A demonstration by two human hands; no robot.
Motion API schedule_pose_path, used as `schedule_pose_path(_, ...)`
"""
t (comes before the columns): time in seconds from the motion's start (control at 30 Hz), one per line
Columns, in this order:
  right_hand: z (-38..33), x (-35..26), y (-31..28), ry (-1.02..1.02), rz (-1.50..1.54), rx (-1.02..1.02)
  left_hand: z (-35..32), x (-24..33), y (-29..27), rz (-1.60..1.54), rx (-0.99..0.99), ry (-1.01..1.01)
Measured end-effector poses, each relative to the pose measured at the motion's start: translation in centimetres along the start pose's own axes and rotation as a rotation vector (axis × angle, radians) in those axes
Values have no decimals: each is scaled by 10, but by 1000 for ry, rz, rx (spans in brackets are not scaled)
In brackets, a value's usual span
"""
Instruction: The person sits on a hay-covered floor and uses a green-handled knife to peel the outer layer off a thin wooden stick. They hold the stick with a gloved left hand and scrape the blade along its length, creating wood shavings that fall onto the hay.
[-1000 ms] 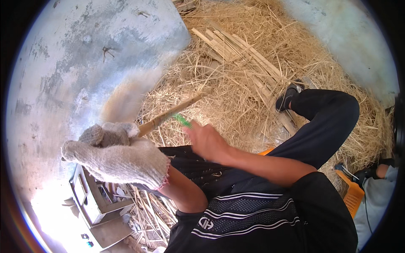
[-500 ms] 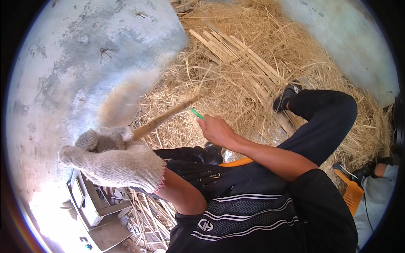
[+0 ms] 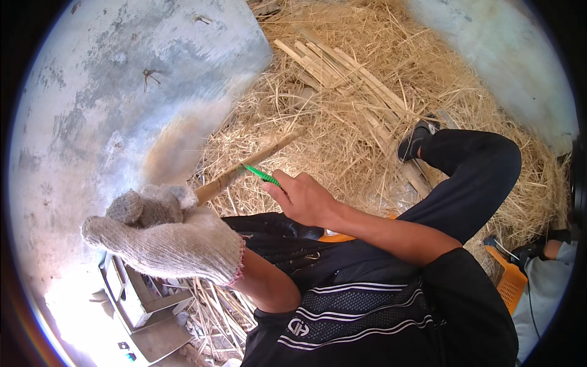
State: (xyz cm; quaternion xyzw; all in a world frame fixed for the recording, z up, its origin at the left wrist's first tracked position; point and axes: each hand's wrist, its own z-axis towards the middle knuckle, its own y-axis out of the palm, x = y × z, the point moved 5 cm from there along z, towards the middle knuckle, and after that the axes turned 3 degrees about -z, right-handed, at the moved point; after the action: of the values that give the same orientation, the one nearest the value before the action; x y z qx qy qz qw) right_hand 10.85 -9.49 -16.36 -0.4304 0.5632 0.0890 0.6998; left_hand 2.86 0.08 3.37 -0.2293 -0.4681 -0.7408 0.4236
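Meanwhile, gloved left hand (image 3: pixel 162 235) grips bamboo stick (image 3: pixel 244 171); right hand (image 3: pixel 306 199) pinches green tool (image 3: pixel 262 174).

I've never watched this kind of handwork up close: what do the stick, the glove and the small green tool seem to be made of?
The stick looks like bamboo or split cane: pale tan, matt, straight-grained. The glove on the left hand looks like knitted cotton, off-white with visible ribbing and a reddish cuff edge. The green tool in the right hand has a smooth, bright handle, probably plastic; its working end cannot be made out.
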Motion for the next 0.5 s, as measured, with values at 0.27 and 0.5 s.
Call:
schedule_pose_path(0.27, 10, 87, 13, 202, -11, 38, -10, 2, 7, 21, 15, 12)
schedule_pose_path(0.5, 6, 36, -6, 164, 29, 107, -11, -1, 13, -84, -100, -81)
